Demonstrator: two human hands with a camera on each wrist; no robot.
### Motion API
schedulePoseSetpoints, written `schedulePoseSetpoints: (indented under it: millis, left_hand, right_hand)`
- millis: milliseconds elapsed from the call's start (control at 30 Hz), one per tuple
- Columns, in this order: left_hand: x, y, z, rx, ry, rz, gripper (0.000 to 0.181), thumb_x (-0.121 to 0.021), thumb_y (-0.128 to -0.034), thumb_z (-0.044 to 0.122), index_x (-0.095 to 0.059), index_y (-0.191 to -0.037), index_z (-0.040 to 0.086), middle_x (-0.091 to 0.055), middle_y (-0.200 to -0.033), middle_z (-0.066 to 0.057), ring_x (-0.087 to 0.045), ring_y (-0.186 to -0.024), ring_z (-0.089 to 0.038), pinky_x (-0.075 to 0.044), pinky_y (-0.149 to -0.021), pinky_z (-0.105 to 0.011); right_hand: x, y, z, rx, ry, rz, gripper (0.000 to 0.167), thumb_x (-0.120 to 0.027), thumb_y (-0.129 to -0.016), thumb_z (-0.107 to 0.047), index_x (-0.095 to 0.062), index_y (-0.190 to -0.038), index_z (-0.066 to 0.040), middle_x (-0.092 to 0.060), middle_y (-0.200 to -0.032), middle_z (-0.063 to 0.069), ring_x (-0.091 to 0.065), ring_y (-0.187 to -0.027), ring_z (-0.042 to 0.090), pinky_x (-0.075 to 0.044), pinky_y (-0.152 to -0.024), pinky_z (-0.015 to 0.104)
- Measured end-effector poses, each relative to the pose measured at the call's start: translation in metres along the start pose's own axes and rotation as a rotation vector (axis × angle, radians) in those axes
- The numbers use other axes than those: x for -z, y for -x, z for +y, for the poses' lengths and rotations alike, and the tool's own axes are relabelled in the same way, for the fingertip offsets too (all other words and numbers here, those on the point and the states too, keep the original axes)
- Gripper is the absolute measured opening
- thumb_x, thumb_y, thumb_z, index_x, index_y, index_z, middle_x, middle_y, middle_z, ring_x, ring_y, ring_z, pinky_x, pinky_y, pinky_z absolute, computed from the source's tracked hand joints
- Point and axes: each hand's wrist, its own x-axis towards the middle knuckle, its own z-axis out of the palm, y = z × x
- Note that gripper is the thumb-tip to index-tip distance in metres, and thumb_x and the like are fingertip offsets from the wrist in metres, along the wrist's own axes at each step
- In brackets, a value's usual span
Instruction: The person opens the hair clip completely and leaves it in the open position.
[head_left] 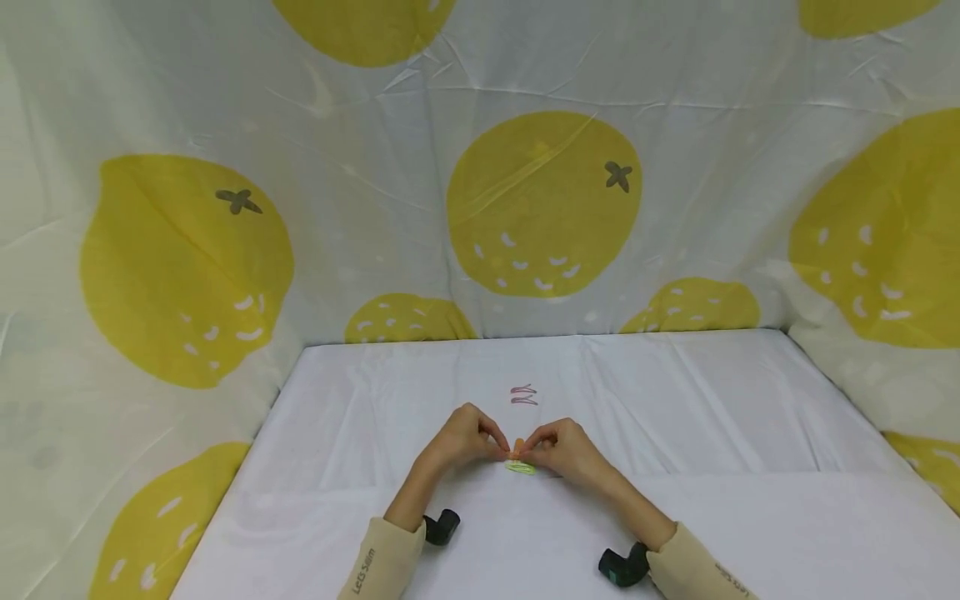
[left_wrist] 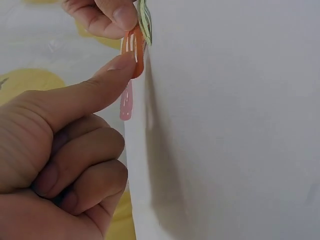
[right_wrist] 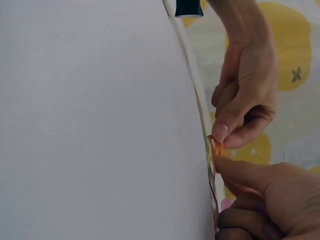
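Over the middle of the table, an orange snap hair clip is pinched at one end by my left hand and at the other by my right hand. The left wrist view shows the slotted orange clip close up, with the left thumb pressed against it and the other left fingers curled under. Just below the hands lie yellow-green hair clips. Two reddish-pink hair clips lie one above the other beyond the hands. Fingers hide part of the orange clip.
A white cloth with folds covers the table. Behind it hangs a curtain printed with yellow lemons. Black wrist-worn devices stick out beside both beige sleeves.
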Motion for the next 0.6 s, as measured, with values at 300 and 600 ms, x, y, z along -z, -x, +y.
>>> schedulePoseSetpoints:
  millis: [300, 600]
  left_hand:
    - [0.009, 0.000, 0.002, 0.044, 0.120, 0.040, 0.004, -0.085, -0.0842, 0.012, -0.084, -0.084, 0.008, -0.046, -0.057, 0.006, -0.035, -0.057, -0.007, -0.027, -0.051, -0.020]
    - [0.011, -0.001, 0.006, 0.027, 0.277, 0.107, 0.010, -0.083, -0.0877, 0.019, -0.083, -0.092, 0.009, -0.037, -0.056, 0.006, -0.031, -0.058, -0.010, -0.028, -0.055, -0.022]
  right_hand:
    - [0.015, 0.000, -0.006, 0.003, -0.013, 0.011, 0.011, -0.078, -0.092, -0.021, -0.079, -0.090, -0.011, -0.040, -0.060, -0.006, -0.036, -0.056, 0.004, -0.029, -0.053, 0.020]
    - [0.017, -0.003, -0.006, 0.037, -0.031, 0.021, 0.013, -0.079, -0.092, -0.023, -0.080, -0.095, -0.010, -0.040, -0.060, -0.007, -0.035, -0.056, 0.004, -0.028, -0.053, 0.020]
